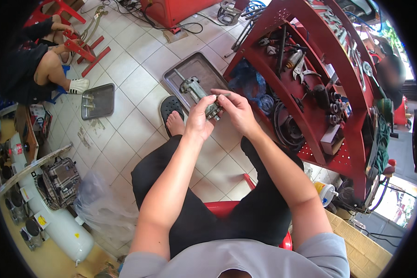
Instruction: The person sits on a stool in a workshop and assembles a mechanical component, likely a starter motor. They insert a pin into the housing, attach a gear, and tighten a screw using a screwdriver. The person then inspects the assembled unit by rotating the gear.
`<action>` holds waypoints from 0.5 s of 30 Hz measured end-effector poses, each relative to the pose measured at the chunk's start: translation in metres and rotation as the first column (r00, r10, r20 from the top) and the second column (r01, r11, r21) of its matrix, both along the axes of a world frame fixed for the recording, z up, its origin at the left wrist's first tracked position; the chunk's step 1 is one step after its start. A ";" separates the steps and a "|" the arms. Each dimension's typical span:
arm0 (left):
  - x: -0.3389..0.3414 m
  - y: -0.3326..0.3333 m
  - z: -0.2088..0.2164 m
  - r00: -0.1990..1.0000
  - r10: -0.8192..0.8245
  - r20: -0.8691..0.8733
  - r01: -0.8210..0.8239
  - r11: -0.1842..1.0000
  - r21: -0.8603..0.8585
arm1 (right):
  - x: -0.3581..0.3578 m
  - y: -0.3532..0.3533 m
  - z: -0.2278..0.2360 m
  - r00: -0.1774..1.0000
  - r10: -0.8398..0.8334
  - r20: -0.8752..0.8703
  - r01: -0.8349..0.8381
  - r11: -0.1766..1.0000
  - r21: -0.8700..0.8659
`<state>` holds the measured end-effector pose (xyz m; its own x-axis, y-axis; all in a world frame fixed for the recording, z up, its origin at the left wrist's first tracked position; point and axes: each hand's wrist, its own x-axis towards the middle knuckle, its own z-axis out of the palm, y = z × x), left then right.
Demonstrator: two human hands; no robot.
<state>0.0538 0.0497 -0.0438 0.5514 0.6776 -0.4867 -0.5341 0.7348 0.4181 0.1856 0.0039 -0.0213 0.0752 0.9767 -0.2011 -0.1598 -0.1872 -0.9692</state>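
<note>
Head view: metal cylinder (pixel 197 92) in left hand's grip (pixel 200 116), right hand (pixel 241 112) alongside, hold unclear

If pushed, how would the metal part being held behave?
The metal part probably feels heavy for its size, judging by its thick metal body. It seems stiff, showing no sag beyond the left hand. Its rounded body might roll, though the wider, knobbly end would likely catch.

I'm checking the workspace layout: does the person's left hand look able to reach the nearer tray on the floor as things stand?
Probably yes, perhaps with a lean: nothing seems to block the way from the left hand to the nearer tray, though that hand is occupied holding the metal part.
</note>
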 end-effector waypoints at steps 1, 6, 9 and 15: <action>0.001 -0.004 0.002 0.999 -0.035 0.005 0.035 0.999 0.015 | -0.007 -0.006 -0.003 0.991 -0.099 0.090 0.090 0.991 0.103; 0.004 -0.010 0.004 0.979 -0.130 -0.159 0.147 0.984 0.102 | -0.008 -0.023 0.014 0.897 -0.379 0.230 0.325 0.915 0.240; 0.007 -0.013 -0.001 0.936 -0.056 -0.348 0.142 0.963 0.228 | 0.004 -0.030 0.022 0.898 -0.393 0.197 0.345 0.908 0.238; 0.010 -0.013 -0.008 0.810 0.064 -0.583 0.206 0.900 0.385 | 0.007 -0.015 0.025 0.693 -0.294 0.658 0.096 0.942 0.320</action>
